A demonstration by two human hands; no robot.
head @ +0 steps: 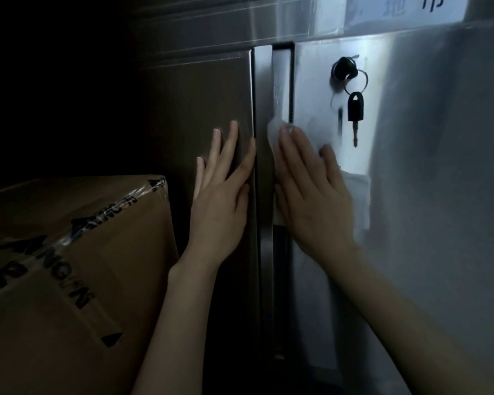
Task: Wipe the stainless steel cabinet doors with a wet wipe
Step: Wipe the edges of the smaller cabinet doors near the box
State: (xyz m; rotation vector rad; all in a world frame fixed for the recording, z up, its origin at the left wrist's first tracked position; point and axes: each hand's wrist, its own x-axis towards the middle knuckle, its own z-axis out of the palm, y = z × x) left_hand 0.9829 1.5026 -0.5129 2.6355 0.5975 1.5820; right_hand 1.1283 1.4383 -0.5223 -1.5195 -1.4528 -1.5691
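Two stainless steel cabinet doors fill the view: a dark left door [200, 115] and a brighter right door [428, 195], with a vertical recessed handle strip [281, 81] between them. My right hand [311, 195] lies flat with straight fingers, pressing a white wet wipe [357, 195] against the right door's left edge. The wipe shows above my fingertips and to the right of my hand. My left hand [223, 195] rests flat with spread fingers on the left door beside the gap.
A black key [355, 112] hangs on a ring from a lock [343, 68] on the right door, just above my right hand. A taped cardboard box [69, 266] stands at the left, close to my left forearm. A paper label [405, 7] sits at the top.
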